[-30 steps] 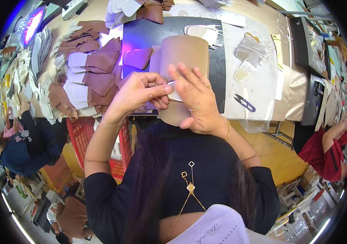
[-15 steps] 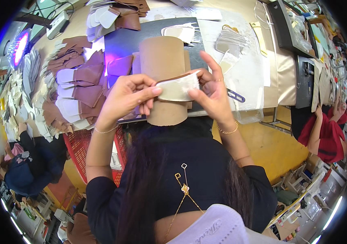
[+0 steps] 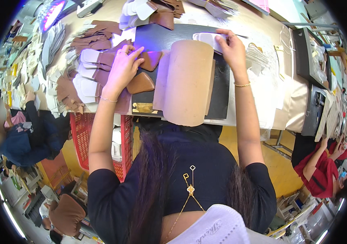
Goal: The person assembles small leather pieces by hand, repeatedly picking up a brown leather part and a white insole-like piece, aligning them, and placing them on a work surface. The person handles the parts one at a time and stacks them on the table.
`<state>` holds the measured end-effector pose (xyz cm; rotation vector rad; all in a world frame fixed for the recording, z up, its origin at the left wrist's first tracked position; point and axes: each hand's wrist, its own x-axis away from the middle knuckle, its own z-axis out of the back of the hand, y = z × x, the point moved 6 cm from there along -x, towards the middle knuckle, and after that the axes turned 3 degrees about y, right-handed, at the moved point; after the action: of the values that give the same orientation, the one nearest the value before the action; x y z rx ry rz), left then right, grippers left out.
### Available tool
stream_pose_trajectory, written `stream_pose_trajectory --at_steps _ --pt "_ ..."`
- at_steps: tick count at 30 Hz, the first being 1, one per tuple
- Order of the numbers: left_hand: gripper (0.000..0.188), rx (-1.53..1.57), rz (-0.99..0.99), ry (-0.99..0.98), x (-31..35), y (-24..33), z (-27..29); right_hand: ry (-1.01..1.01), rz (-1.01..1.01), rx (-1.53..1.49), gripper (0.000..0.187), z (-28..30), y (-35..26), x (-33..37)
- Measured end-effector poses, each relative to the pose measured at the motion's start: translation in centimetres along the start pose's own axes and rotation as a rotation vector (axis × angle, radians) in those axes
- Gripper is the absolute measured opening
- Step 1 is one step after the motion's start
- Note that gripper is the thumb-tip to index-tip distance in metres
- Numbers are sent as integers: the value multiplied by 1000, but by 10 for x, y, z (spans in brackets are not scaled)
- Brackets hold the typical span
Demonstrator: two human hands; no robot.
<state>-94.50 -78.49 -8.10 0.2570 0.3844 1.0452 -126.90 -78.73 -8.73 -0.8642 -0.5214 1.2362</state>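
Note:
My left hand (image 3: pixel 124 70) is over the brown leather pieces at the left of the black mat. Its fingers are bent but apart, with nothing visible between them. Two brown leather pieces (image 3: pixel 141 83) lie beside it on the mat. My right hand (image 3: pixel 233 52) reaches past the tan cylinder to a small pile of pale leather pieces (image 3: pixel 206 39). Its thumb and index finger are spread at the pile's right end, touching the top piece. In front of me the broad tan cylinder (image 3: pixel 189 83) stands between my arms, nothing on its curved top.
Brown and white pieces (image 3: pixel 88 77) lie fanned out at the left, with more stacks (image 3: pixel 145 12) behind. A lit lamp (image 3: pixel 54 15) stands far left. At right are a black tray (image 3: pixel 309 57) and pale bundles (image 3: pixel 257 57). Below the table is a red basket (image 3: pixel 80 138). Co-workers sit on both sides.
My hands have parted from the pale piece held over the cylinder. The right went forward to the pale pile, the left to the brown pieces. The view has shifted, exposing more of the cylinder.

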Motion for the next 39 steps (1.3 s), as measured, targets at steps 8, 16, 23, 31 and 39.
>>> stream_pose_trajectory --at_steps 8,16,23,31,39 --pt "32 -151 284 -45 35 11 18 -87 467 450 32 67 0 31" --pt "31 -88 347 -33 78 22 16 -341 665 996 37 83 32 82" --pt "19 -4 430 52 83 20 16 -371 632 998 17 85 31 83" --pt "12 68 429 7 77 11 9 -374 133 328 12 105 45 81" --pt "11 537 597 -177 83 0 14 -225 -445 -253 20 98 101 93"
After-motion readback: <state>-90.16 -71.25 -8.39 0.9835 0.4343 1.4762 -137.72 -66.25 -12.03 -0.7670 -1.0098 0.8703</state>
